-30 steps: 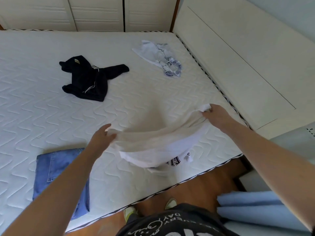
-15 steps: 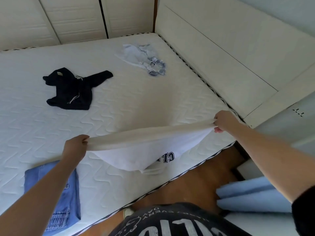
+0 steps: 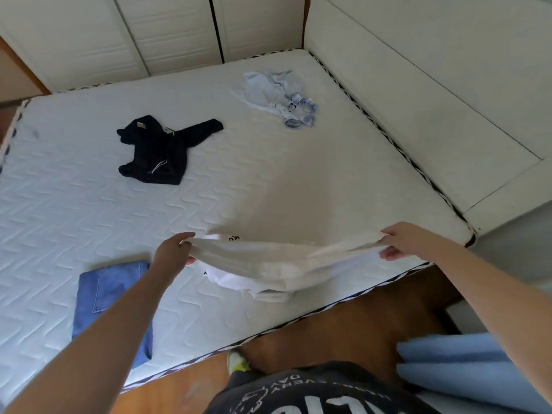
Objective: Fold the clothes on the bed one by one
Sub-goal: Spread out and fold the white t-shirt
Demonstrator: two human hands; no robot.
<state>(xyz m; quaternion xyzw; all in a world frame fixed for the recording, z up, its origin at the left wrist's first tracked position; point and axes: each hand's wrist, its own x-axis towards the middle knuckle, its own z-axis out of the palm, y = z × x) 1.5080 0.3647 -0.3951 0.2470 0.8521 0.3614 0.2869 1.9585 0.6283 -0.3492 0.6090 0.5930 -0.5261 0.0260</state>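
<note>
Both hands hold a white cotton T-shirt (image 3: 268,264) stretched over the near edge of the quilted white mattress bed (image 3: 74,198).

The left hand (image 3: 173,252) and right hand (image 3: 400,239) each pinch an end, the middle sagging onto the bed; folded blue denim jeans (image 3: 101,297) lie beside the left forearm, with a dark navy hoodie (image 3: 161,150) and a crumpled pale blue garment (image 3: 277,97) farther back.

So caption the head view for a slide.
Both hands, left hand and right hand, hold a white shirt stretched over the mattress.
</note>
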